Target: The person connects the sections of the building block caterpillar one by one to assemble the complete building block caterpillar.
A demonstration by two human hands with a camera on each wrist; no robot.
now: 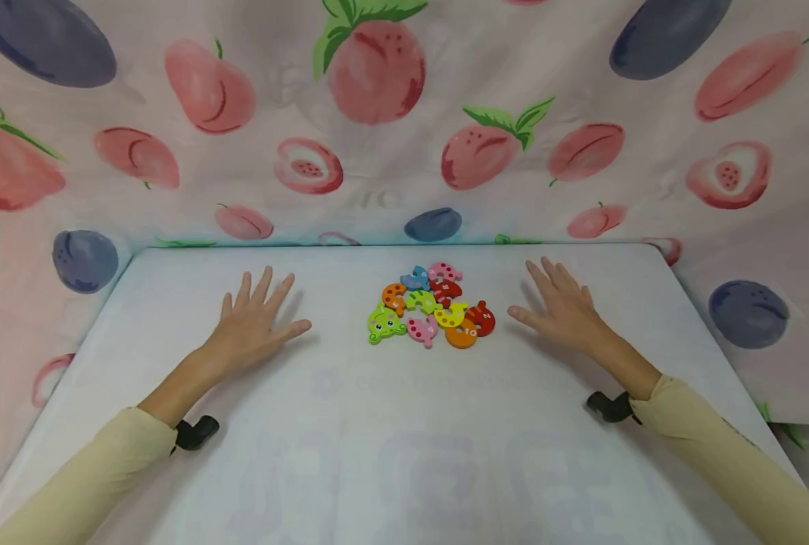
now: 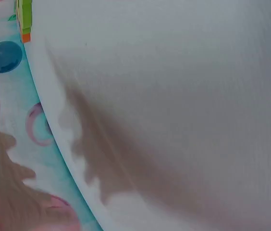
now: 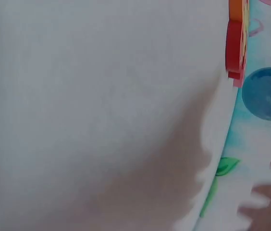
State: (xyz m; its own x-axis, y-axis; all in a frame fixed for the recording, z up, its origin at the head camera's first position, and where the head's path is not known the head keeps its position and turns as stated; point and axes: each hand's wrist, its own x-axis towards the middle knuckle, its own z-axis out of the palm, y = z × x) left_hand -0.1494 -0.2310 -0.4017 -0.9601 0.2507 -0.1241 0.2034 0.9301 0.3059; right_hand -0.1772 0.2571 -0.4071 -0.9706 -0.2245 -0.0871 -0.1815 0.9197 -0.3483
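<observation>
Several flat, colourful curved puzzle pieces lie bunched together toward the back middle of the white table. One is a light green caterpillar-head piece with eyes; others include an orange piece marked 10, a red striped piece, a blue piece and a pink spotted piece. To their left, my left hand hovers with fingers spread, holding nothing. My right hand is on the other side, fingers extended and apart from the red piece. Each hand casts a shadow on the tabletop in its wrist view.
A white table spans the lower view, its back edge against a fruit-printed cloth that also hangs at both sides. Black wrist devices sit by each cream sleeve.
</observation>
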